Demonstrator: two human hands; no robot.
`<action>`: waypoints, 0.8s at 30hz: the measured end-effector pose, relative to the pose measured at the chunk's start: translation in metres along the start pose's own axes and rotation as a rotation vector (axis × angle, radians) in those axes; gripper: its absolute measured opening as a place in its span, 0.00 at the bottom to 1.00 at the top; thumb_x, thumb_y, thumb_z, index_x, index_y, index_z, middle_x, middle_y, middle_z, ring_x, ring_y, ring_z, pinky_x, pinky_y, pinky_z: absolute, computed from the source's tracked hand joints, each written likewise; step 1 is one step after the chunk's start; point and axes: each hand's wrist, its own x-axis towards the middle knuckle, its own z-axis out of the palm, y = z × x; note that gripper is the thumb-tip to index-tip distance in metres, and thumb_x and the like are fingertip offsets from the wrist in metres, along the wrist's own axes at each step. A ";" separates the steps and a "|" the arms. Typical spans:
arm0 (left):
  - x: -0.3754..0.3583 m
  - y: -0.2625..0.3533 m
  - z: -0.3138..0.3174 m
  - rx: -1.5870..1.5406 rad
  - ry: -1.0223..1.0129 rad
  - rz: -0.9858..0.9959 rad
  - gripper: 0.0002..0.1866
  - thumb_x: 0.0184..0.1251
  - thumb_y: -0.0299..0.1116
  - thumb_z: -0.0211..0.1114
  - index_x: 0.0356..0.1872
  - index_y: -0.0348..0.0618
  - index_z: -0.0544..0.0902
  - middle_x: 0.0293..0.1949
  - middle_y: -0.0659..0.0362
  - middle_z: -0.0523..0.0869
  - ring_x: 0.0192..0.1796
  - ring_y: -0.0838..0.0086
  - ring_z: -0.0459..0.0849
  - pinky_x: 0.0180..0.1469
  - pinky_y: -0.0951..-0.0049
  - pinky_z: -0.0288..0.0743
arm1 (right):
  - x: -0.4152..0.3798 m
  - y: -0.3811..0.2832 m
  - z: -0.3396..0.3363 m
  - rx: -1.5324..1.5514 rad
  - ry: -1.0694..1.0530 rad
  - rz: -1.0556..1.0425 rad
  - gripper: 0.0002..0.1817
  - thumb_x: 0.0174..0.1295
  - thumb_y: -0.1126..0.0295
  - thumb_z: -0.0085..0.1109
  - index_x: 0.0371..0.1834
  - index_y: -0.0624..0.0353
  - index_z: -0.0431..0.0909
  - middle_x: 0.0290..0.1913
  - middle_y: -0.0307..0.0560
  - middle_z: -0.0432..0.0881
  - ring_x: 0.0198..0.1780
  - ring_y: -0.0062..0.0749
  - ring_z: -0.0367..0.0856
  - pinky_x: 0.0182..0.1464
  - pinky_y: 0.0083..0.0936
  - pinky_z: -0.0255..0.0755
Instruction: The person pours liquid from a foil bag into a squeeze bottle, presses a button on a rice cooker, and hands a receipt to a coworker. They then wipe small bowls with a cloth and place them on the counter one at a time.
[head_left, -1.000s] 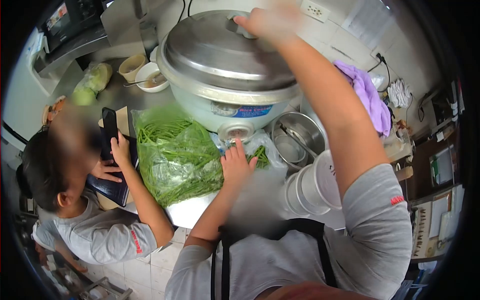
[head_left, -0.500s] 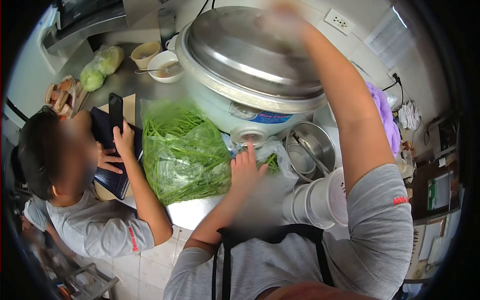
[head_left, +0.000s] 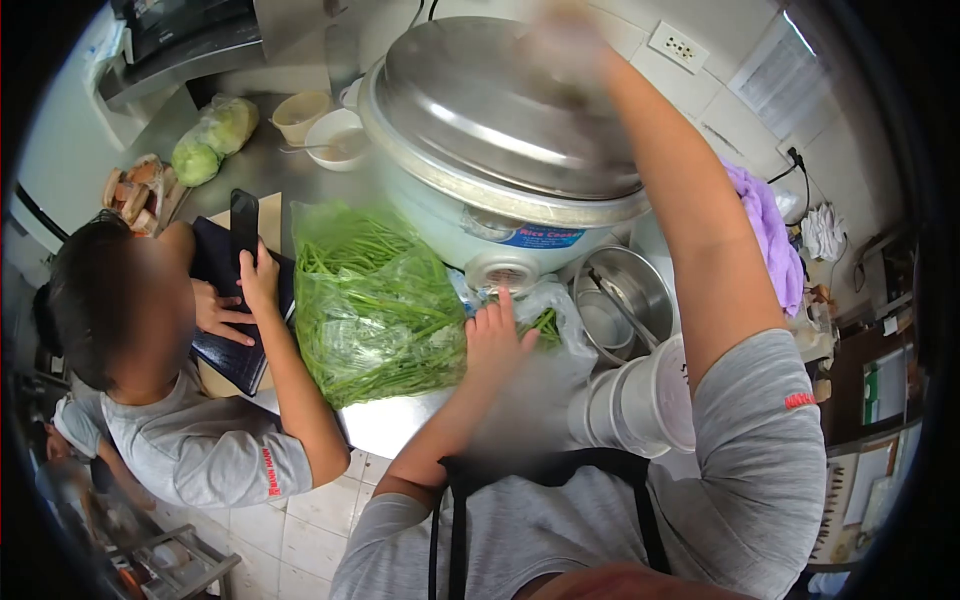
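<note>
On the far side of the steel counter [head_left: 392, 425], right of the middle, stands a large pale-green rice cooker [head_left: 440, 210] under a domed metal lid [head_left: 470, 90]. The right hand [head_left: 565, 48] is at the top of the lid; it is blurred, so how its fingers are set cannot be told. The left hand [head_left: 492, 340] is at the near side of the cooker, its index finger pointing out to the round front control [head_left: 502, 273], the other fingers slightly apart and the thumb held away from them. Just left of this hand lies a clear plastic bag of long green vegetables [head_left: 380, 320]; to its right are an open round steel pot [head_left: 657, 290] and, nearer, a tilted stack of white round tubs [head_left: 660, 395]. At the left, a co-worker [head_left: 200, 455] holds a black phone [head_left: 244, 222] above a dark blue notebook [head_left: 228, 355]. Farther off, left of the cooker, sits a white bowl [head_left: 345, 150].
</note>
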 end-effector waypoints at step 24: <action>-0.007 0.008 0.010 0.169 0.111 0.057 0.42 0.49 0.52 0.56 0.58 0.31 0.54 0.35 0.54 0.69 0.39 0.64 0.68 0.40 0.66 0.60 | -0.398 0.250 -0.101 0.449 0.406 0.327 0.19 0.56 0.60 0.50 0.47 0.60 0.70 0.32 0.33 0.73 0.21 0.12 0.62 0.21 0.11 0.55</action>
